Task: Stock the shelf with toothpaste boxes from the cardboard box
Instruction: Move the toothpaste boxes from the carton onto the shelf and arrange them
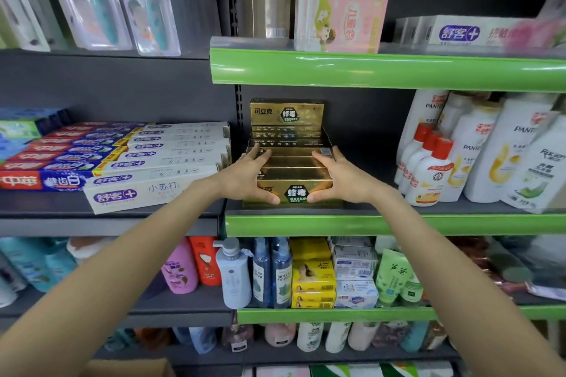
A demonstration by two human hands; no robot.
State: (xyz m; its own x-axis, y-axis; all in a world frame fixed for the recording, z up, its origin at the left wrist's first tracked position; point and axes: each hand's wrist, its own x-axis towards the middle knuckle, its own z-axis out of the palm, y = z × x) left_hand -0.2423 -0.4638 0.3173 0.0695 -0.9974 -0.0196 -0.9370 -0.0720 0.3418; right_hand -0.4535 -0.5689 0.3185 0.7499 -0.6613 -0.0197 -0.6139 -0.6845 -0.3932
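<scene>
Several gold toothpaste boxes (291, 176) lie stacked in a gold display tray on the middle shelf (367, 225), which has a green front strip. My left hand (251, 177) grips the left end of the front boxes, thumb under the front face and fingers on top. My right hand (340, 177) grips the right end the same way. More gold boxes (286, 115) stand stepped up behind, against the dark back panel. A corner of the cardboard box (131, 369) shows at the bottom edge.
White and red-blue toothpaste boxes (159, 162) fill the grey shelf to the left. Shampoo bottles (477, 156) stand to the right of the gold stack. Bottles and soap packs crowd the shelf below. A pink box (346, 21) sits on the shelf above.
</scene>
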